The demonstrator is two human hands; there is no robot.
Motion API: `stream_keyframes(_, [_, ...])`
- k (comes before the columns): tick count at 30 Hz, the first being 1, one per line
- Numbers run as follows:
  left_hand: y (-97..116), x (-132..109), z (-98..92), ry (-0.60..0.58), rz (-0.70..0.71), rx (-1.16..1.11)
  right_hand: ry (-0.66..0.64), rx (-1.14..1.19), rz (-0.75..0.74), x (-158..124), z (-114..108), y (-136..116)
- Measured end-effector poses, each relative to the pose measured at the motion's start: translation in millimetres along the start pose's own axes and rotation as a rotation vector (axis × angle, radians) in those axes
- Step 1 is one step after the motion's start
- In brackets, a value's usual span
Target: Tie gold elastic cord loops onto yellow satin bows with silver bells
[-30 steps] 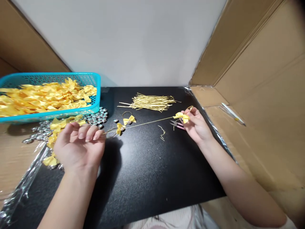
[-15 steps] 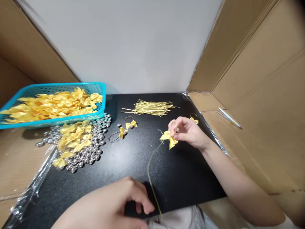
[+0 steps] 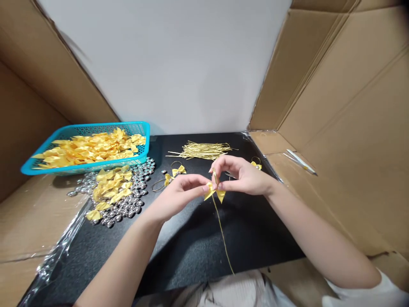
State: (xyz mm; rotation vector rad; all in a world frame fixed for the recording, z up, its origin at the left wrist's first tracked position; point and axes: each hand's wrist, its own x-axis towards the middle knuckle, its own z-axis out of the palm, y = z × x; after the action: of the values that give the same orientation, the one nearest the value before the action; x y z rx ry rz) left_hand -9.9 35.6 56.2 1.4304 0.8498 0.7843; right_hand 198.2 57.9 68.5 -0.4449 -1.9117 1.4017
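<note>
Both hands meet above the middle of the black mat [image 3: 179, 247]. My left hand [image 3: 179, 194] and my right hand [image 3: 244, 175] each pinch a small yellow ribbon bow [image 3: 214, 192] between fingertips. A gold cord [image 3: 223, 238] hangs from the bow down toward my lap. A small gold loop stands up from the bow between my right fingers.
A teal basket [image 3: 142, 147] full of yellow bows stands at the back left. In front of it lie silver beads [image 3: 134, 204] with loose yellow bows [image 3: 111, 185] on top. A bundle of gold cords [image 3: 203, 150] lies at the back, three finished bows with loops nearby. Cardboard walls rise left and right.
My left hand has come up from the near edge of the mat to the bow. My right hand with the bow has shifted left toward the middle.
</note>
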Motion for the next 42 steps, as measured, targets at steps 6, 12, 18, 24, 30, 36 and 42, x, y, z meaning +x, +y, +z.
stream_keyframes(6, [7, -10, 3.2, 0.095, -0.025, 0.029, 0.094, 0.009, -0.033, -2, 9, 7])
stream_keyframes(12, [7, -16, 9.7, 0.354, 0.010, -0.003, 0.700, 0.111, 0.031, -22, 41, 22])
stream_keyframes(18, [1, -16, 8.6, 0.433, 0.032, -0.050, 0.414, 0.309, 0.431, -42, 95, 31])
stream_keyframes(24, [-5, -17, 10.0, 0.435, 0.014, -0.068, 0.323, 0.006, 0.363, -43, 95, 14])
stream_keyframes(30, [-11, -17, 12.9, 0.345, -0.053, -0.113, 0.569, -0.630, 0.075, -33, 52, 4])
stream_keyframes(36, [-19, -19, 13.4, 0.236, -0.087, -0.103, 0.293, -0.258, 0.170, -13, 32, 16])
stream_keyframes(42, [-26, -17, 14.1, 0.312, -0.105, -0.165, 0.431, -0.174, 0.165, -17, 37, 24])
